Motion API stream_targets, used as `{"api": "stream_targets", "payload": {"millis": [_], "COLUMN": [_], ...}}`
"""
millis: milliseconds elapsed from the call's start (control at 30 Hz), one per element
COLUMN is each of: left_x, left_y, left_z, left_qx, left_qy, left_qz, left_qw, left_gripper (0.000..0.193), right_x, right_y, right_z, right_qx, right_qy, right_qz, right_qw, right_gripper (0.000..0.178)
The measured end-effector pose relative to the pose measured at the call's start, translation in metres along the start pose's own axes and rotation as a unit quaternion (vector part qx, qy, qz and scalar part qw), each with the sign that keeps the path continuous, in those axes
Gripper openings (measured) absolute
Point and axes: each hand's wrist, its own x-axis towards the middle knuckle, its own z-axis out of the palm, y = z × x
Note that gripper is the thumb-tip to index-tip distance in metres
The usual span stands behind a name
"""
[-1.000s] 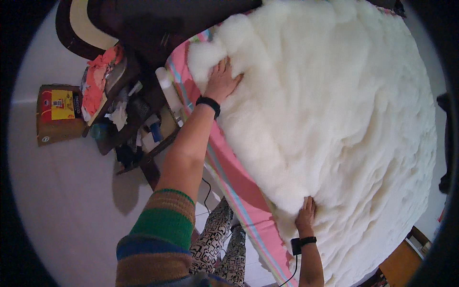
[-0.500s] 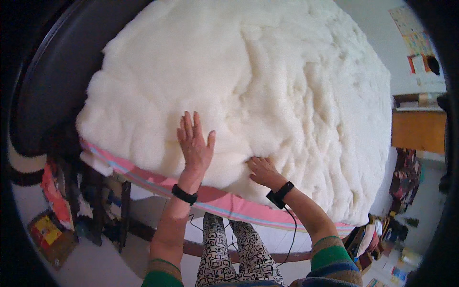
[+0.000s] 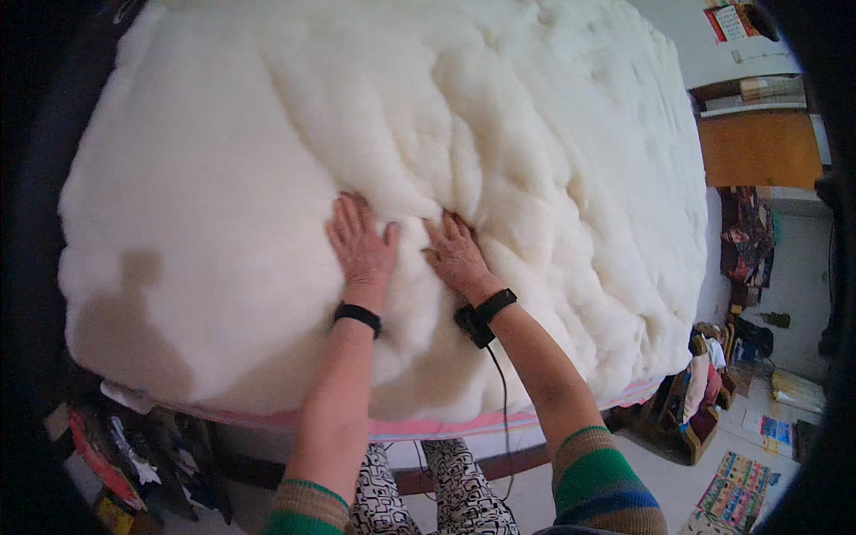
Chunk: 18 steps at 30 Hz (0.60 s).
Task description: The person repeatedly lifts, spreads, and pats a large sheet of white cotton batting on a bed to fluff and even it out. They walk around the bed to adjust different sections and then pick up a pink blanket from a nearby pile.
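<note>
1. Knit sleeves (image 3: pixel 603 481), striped green, brown and blue, end below the elbows; both bare forearms reach forward and lean inward. Below them show trousers (image 3: pixel 468 489) with a black-and-white maze-like print.
2. A black band (image 3: pixel 358 317) circles the left wrist. The right wrist has a black strap (image 3: pixel 496 306) with a small dark box (image 3: pixel 473 327) beside it, and a thin cable (image 3: pixel 505 401) hangs down.
3. A pink sheet (image 3: pixel 464 426) with pale stripes edges out from under the wadding (image 3: pixel 392 143).
4. The left hand (image 3: pixel 364 250) lies palm down on the wadding, back uppermost; its fingers (image 3: pixel 352 210) are slightly apart, thumb held out toward the right hand (image 3: pixel 462 254). It grips nothing.
5. The right hand, just beside it, slants inward, palm down, fingers (image 3: pixel 453 226) a little apart, the tips against the wadding.
6. The wadding, cream-white and fluffy, spreads under both hands and well beyond: smooth to the left, rumpled into soft folds and dimples to the right.
7. Past its right edge stands a flat brown panel (image 3: pixel 758 150).
</note>
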Motion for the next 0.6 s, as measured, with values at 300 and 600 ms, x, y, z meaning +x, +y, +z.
{"api": "stream_targets", "payload": {"millis": [300,600], "left_x": [0.019,0.205], "left_y": [0.037,-0.046], "left_z": [0.029,0.516], "left_qx": [0.098,-0.021], "left_qy": [0.043,0.187], "left_qz": [-0.009,0.081], "left_qw": [0.994,0.979], "left_gripper": [0.075,0.074], "right_x": [0.064,0.251], "right_y": [0.153,0.387], "right_z": [-0.179,0.167], "right_qx": [0.090,-0.105], "right_qy": [0.257,0.113], "right_qz": [-0.044,-0.026], "right_qw": [0.961,0.988], "right_gripper": [0.041,0.044]}}
